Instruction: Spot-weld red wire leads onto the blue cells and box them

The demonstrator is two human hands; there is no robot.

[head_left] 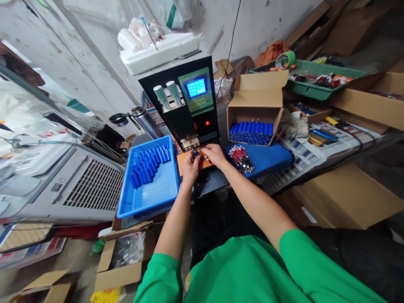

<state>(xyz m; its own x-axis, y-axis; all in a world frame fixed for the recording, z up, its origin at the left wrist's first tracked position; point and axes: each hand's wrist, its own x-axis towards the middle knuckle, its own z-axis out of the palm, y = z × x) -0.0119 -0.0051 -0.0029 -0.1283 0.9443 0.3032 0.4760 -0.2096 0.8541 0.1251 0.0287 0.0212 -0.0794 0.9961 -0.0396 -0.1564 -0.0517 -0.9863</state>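
Observation:
My left hand (190,167) is closed around a blue cylindrical battery cell (195,152), mostly hidden by the fingers. It holds the cell on an orange plate (183,159), just below the electrodes of a spot welder (197,120). My right hand (214,155) comes in from the other side, fingers pinched close to the cell. What lies between those fingertips is too small to make out. Beside the right forearm, a bundle of red and black wire leads (241,160) rests on a blue pad (268,160).
On the left stands a blue tray (158,191) with many blue cells in rows. An open cardboard box (255,99) of similar cells is at the right of the welder. Behind the tray is a metal flask (147,122). Farther right sits a green tray (315,90) with wires.

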